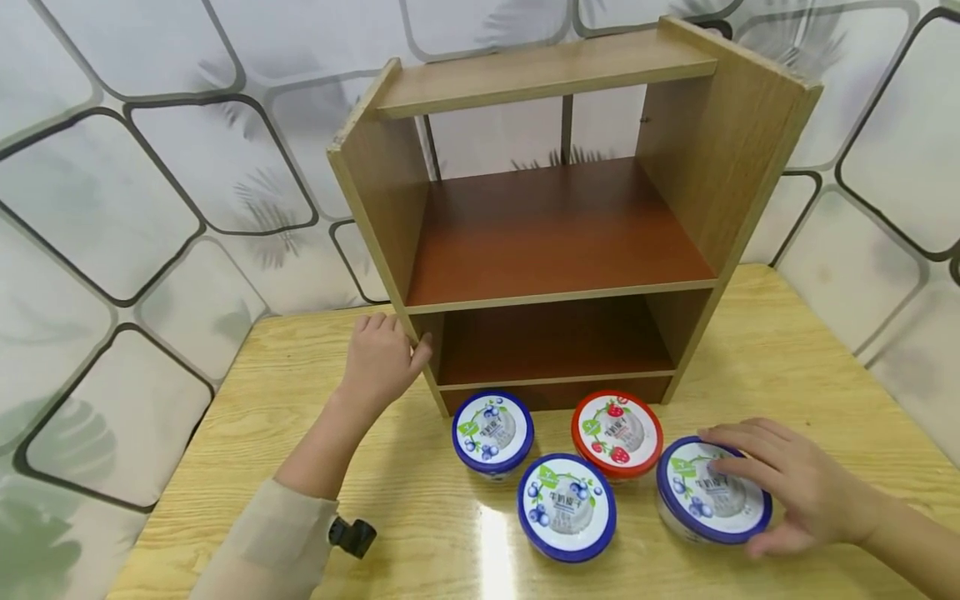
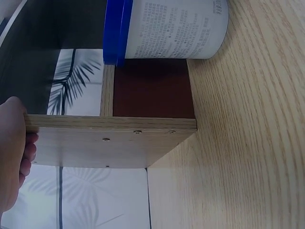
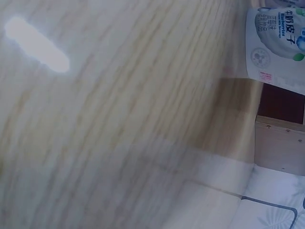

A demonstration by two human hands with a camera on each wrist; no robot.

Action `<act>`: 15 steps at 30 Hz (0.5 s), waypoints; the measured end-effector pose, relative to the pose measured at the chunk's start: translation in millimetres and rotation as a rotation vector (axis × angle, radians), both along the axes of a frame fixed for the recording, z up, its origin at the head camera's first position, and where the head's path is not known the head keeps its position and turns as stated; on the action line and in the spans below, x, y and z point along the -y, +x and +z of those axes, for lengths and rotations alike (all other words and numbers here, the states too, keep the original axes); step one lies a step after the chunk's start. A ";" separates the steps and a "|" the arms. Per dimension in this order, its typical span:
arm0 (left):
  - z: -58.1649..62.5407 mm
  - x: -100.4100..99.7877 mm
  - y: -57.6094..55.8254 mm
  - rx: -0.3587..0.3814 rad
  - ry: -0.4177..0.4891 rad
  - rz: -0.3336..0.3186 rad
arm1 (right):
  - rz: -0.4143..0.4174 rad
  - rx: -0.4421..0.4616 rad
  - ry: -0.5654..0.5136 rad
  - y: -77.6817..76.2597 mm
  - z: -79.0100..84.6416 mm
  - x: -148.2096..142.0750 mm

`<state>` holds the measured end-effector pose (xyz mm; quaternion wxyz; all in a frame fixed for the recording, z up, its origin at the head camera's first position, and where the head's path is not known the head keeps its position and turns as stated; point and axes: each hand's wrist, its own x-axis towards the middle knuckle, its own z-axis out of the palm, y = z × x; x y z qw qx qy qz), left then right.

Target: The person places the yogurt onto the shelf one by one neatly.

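Note:
My left hand (image 1: 381,358) grips the front edge of the small wooden shelf's left side panel (image 1: 378,208), thumb inside and fingers curled around the outside. The left wrist view shows the same hand (image 2: 12,148) on that panel's edge. My right hand (image 1: 802,483) is over the rightmost blue-lided tub (image 1: 712,487), fingers reaching across its lid and the thumb beside the near right rim. Two more blue-lidded tubs (image 1: 492,431) (image 1: 566,508) with blueberry pictures and one red-lidded tub (image 1: 617,432) with strawberries stand before the shelf. The right hand is outside the right wrist view.
The shelf has an upper board (image 1: 555,233) and a lower compartment (image 1: 555,337), both reddish brown. It stands on a light wood-grain table (image 1: 300,433). Patterned cloth (image 1: 150,208) hangs behind and at both sides. A small black device (image 1: 352,536) sits at the left sleeve.

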<state>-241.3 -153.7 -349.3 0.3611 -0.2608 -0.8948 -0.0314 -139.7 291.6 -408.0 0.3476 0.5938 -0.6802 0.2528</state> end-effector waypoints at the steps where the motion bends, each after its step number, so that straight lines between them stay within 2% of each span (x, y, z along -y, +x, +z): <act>1: 0.0 0.3 -0.2 0.002 -0.001 0.001 | 0.002 0.005 -0.002 -0.1 -0.8 0.6; 8: -0.2 1.4 -0.4 0.017 -0.003 0.003 | -0.003 0.021 -0.009 1.9 -10.6 0.6; 15: -0.5 0.8 -0.1 0.006 0.001 -0.004 | -0.027 0.076 -0.016 5.0 -20.4 -3.1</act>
